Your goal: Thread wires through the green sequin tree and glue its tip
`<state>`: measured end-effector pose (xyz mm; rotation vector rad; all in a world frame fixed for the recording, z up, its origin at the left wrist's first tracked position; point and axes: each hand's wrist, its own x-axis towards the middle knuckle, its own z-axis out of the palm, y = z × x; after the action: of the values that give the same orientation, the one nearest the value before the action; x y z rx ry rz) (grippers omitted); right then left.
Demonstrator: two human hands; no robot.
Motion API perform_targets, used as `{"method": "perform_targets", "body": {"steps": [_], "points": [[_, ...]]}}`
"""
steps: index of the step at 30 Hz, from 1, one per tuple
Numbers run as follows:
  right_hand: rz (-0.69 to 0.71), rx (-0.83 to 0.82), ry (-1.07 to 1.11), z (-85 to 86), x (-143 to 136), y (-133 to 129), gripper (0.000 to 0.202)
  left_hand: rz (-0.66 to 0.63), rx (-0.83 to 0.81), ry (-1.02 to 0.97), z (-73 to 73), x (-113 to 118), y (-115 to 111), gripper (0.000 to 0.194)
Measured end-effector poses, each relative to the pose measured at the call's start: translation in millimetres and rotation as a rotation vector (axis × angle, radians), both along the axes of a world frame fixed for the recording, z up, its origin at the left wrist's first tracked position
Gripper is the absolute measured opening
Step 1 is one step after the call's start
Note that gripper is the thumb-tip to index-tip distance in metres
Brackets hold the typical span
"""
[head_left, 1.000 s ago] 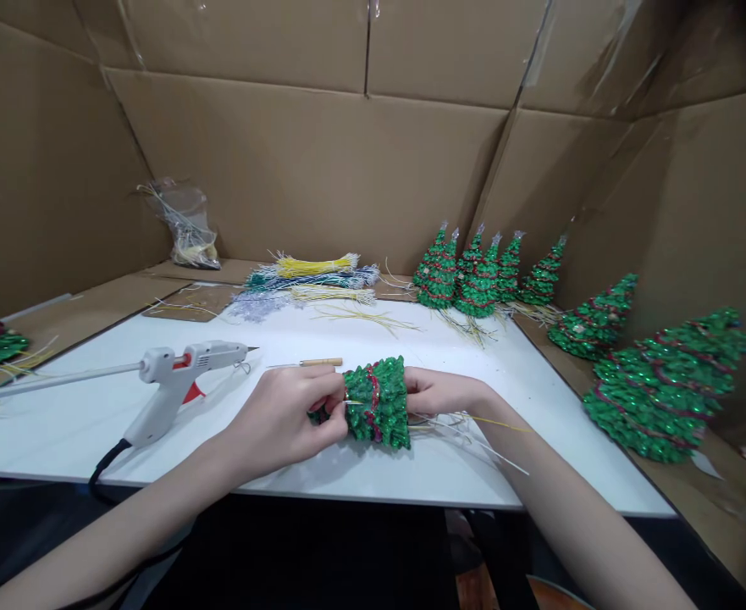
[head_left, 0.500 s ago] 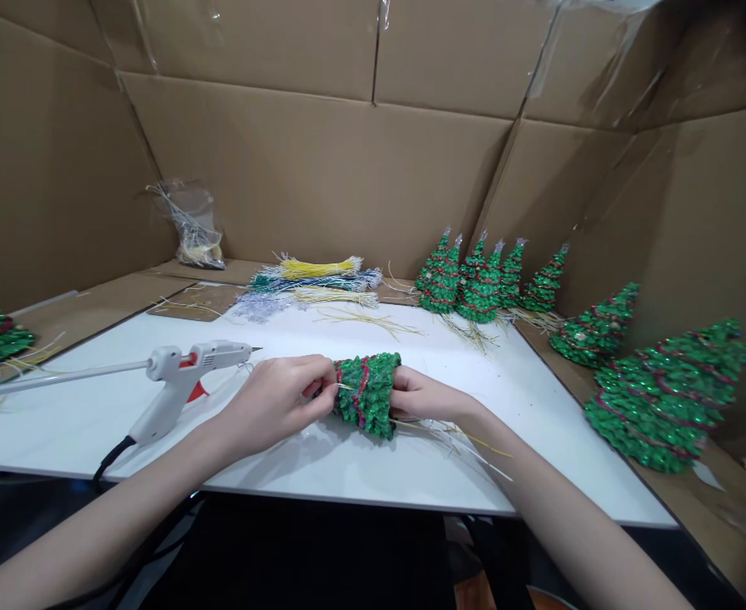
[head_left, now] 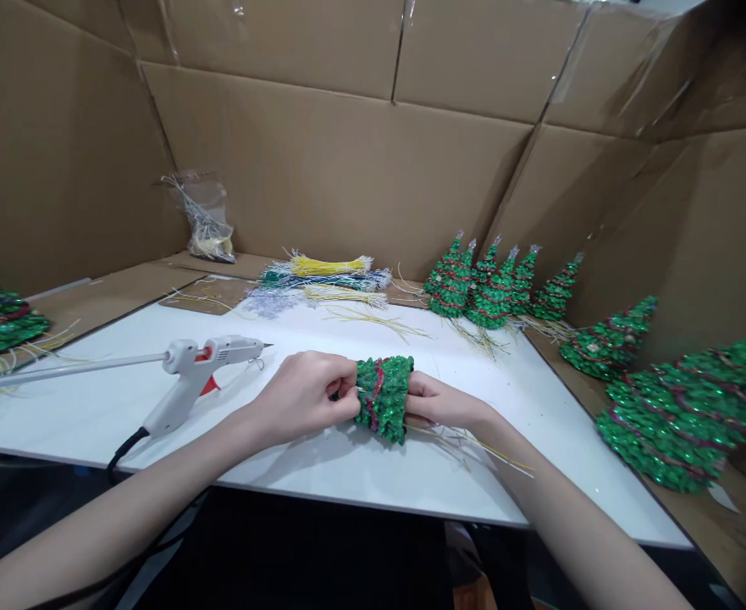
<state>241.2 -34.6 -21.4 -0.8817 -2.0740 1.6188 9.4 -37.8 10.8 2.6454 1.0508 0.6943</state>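
Note:
A small green tinsel Christmas tree with red garland lies on its side above the white board, its wide base facing right. My left hand is closed in a pinch at the tree's side, on what looks like a thin pale wire; the hand hides the tree's tip. My right hand reaches into the hollow base from the right and holds the tree there, the fingertips hidden inside. Thin yellow and white wires trail from the base beneath my right wrist.
A white glue gun stands left of my left hand, nozzle pointing right. Bundles of wires lie at the back. Several finished trees line the right side, larger ones nearer. Another tree stands far left. Cardboard walls surround the board.
The whole view has shifted, so things appear a little further right. My left hand stays pinched at the tree, and my right hand is still in its base.

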Motion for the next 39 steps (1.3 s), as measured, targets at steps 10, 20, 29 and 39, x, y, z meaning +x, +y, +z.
{"method": "perform_targets", "body": {"steps": [10,20,29,39], "points": [[0.075,0.011,0.001,-2.3,6,3,0.028,0.055,-0.052,0.014,7.1,10,-1,0.017],[0.087,-0.031,0.076,-6.9,8,4,0.032,0.092,0.007,0.115,9.0,18,1,0.015],[0.115,-0.048,0.067,-7.3,10,4,0.036,0.089,-0.008,0.188,15.4,17,-1,0.015],[0.093,-0.078,0.070,-4.5,10,3,0.030,0.071,-0.013,0.180,15.1,17,0,0.014]]}}
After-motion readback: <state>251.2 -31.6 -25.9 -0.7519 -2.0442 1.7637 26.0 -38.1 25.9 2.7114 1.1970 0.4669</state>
